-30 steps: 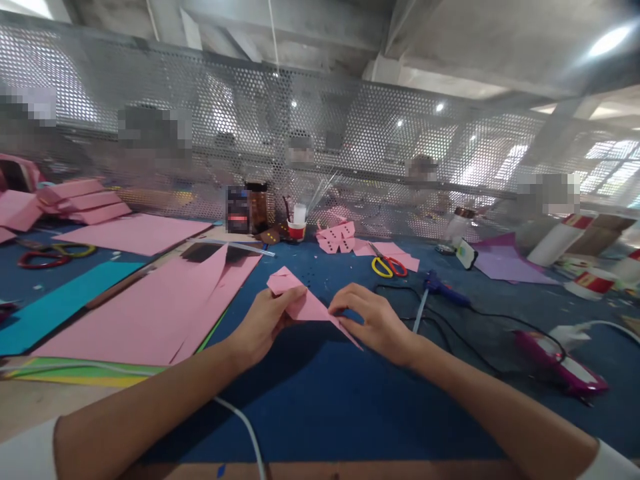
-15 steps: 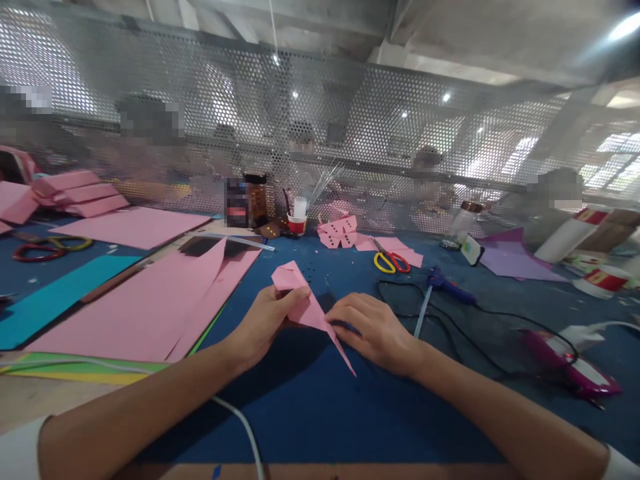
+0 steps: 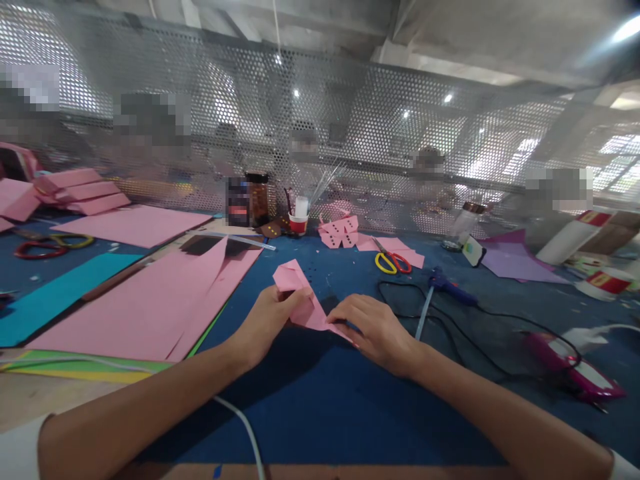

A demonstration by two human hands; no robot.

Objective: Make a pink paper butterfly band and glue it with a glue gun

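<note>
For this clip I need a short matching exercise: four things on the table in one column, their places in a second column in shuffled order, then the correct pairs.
Things
1. folded pink paper
2. yellow and red scissors
3. blue glue gun
4. teal sheet

Places
A. far left of the table, beside the large pink sheets
B. held between the left hand and the right hand
C. right of the hands, with a black cable running from it
D. behind the hands, next to small pink paper pieces

Pairs: 1-B, 2-D, 3-C, 4-A

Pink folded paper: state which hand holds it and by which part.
Both: the left hand pinches the pink folded paper at its middle; the right hand presses its pointed lower end.
</note>
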